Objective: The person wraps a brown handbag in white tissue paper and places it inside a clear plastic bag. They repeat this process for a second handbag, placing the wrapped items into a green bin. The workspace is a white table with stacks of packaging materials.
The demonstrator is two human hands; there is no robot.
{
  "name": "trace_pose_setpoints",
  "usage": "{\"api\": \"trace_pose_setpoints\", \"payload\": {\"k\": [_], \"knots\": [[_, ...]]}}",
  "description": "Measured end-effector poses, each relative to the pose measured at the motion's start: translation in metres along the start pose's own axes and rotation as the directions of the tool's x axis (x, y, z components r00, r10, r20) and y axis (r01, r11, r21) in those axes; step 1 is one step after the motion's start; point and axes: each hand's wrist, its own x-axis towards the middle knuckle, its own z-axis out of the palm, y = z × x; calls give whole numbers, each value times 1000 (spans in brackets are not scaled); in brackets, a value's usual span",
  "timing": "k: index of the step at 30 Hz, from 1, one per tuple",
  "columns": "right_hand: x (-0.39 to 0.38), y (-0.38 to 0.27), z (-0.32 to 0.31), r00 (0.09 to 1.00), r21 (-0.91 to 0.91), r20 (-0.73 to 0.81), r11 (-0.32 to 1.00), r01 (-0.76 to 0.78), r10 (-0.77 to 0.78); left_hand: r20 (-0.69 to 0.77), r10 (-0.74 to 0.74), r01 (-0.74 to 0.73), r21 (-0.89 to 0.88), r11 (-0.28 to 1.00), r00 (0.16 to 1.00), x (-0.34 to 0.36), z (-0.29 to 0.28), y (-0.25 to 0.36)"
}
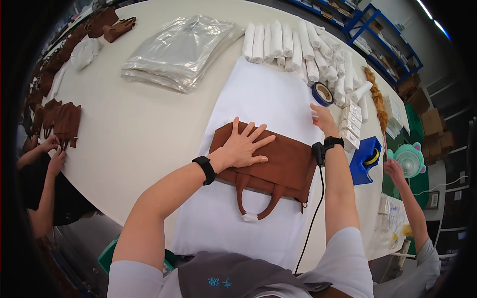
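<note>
Brown leather-look handbag [290,158]: lies flat on a smooth white sheet [263,94].
Handling: probably light, supple and easily scuffed; the looped brown handle [273,203] on its near side looks the surest hold.
Left hand [243,148]: spread open, palm down on the handbag.
Right hand [325,120]: beyond the handbag's far right corner, fingers bent; cannot tell whether they pinch anything.
Beyond handbag: white wrapped rolls [303,40], dark-blue tape roll [323,94].
Right of handbag: blue tape dispenser [359,166]; thin black cable [310,228] might snag.
</note>
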Motion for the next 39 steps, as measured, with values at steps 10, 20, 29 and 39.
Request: {"api": "trace_pose_setpoints", "payload": {"k": [10, 20, 29, 39], "knots": [[-23, -22, 44, 986, -196, 159, 981, -7, 39, -8, -23, 24, 30, 999, 1000, -7, 1, -2], [-43, -38, 9, 824, 233, 502, 958, 165, -263, -9, -29, 29, 4, 1000, 1000, -7, 1, -2], [-194, -51, -37, 495, -313, 862, 885, 346, 112, 45, -54, 54, -2, 999, 998, -7, 0, -2], [-342, 34, 47, 760, -830, 545, -101, 548, -354, -5, -10, 10, -68, 998, 1000, 0, 17, -12]]}}
